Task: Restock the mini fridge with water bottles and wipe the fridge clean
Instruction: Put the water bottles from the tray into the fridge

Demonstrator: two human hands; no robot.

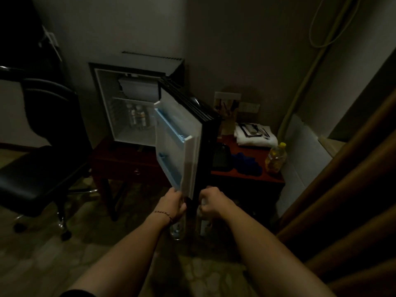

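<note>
The mini fridge [102,99] stands on a low wooden table, its door [182,133] swung wide toward me. Inside, two water bottles [138,117] stand upright on the lower shelf. My left hand [172,203] is at the door's lower corner and grips a clear water bottle [177,229] that hangs below it. Just right of the door edge, my right hand [212,203] is closed around the neck of a second water bottle [203,227]. Both held bottles are dim and partly hidden by my hands.
A black office chair [42,163] stands left of the table. On the red-brown tabletop [246,177] right of the fridge lie a blue cloth [246,165], a yellow-capped bottle [276,158], a black tray [220,157] and folded white towels [255,137]. A brown curtain [342,189] hangs at right.
</note>
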